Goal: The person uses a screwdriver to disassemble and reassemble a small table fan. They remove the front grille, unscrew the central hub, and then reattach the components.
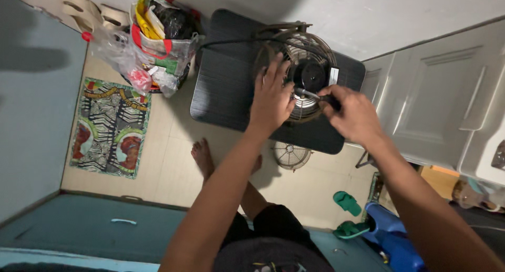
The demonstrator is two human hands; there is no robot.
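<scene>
Green rubber slippers (346,202) lie nearest, at five o'clock. Beyond, a loose round metal grille (291,155) rests on the floor. On the black table (226,82), the left hand (272,96) presses flat on the round wire-caged fan (301,67), probably steadying it, while the right hand (353,114), at three o'clock, grips a dark-handled screwdriver (320,97) tightly.

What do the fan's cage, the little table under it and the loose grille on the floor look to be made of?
Fan cage: thin metal wire, dull and yellowed, judging by its fine ribs. Table: dark top with a fine lined grain, likely laminate or wood veneer; hard to settle. Loose grille: pale, radial ribs, plastic or painted wire, too small to tell. The left hand rests on the cage; the right hand holds a dark-handled tool.
</scene>
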